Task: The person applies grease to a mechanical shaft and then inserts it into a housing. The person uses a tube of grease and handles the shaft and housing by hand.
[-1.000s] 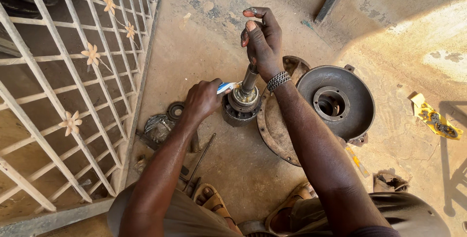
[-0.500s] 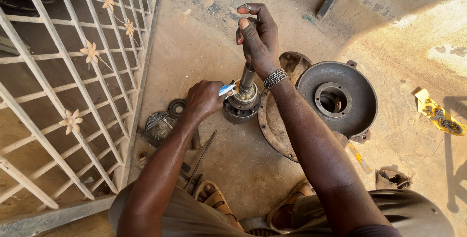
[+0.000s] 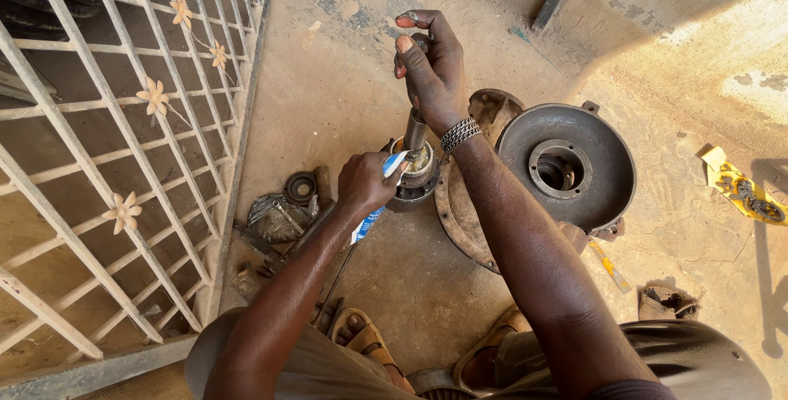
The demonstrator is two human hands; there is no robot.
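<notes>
A metal shaft stands upright out of a round rusty bearing assembly on the dusty concrete. My right hand, with a beaded bracelet on its wrist, is shut around the top of the shaft. My left hand squeezes a blue and white tube against the base of the shaft, its nozzle touching the bearing.
A round grey motor end cover lies right of the shaft, over a rusty plate. Small round parts and tools lie left. A white metal grille runs along the left. Yellow scrap lies far right; my sandalled feet below.
My right hand has shifted slightly on the top of the shaft. The left hand stays at the bearing with the tube. The view has moved a little.
</notes>
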